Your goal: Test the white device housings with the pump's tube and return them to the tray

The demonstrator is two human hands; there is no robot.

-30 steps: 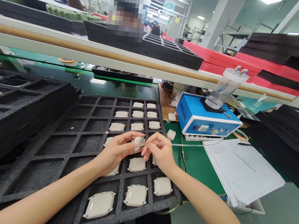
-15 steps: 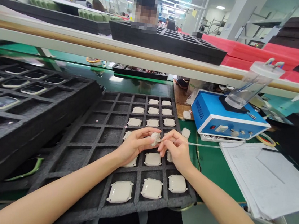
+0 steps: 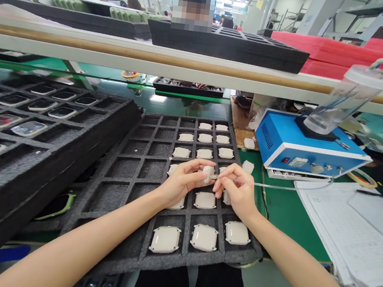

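Observation:
Between the thumb and fingers of my left hand (image 3: pixel 180 183) is a small off-white watch case (image 3: pixel 207 175), tilted up on edge. My right hand (image 3: pixel 239 189) pinches a thin dispensing nozzle whose tip meets or nearly meets the case; the exact contact is too small to tell. From the nozzle a clear tube (image 3: pixel 277 187) runs right toward a blue box-shaped dispenser (image 3: pixel 283 138). Both hands hover over a black foam tray (image 3: pixel 110 194). Similar off-white watch cases (image 3: pixel 204 237) lie in its right-hand compartments, several partly hidden by my hands.
To the left rises a stacked foam tray (image 3: pixel 73 140) with dark-screened watch faces. A clear cylinder (image 3: pixel 346 102) stands on the dispenser. Papers (image 3: pixel 348 232) lie at right, and two loose white cases lie near the dispenser. A shelf edge (image 3: pixel 187 66) crosses ahead; a person is beyond it.
The whole view has shifted, so the scene sits slightly further right and a little higher. My hands keep nearly the same hold on the watch case and nozzle.

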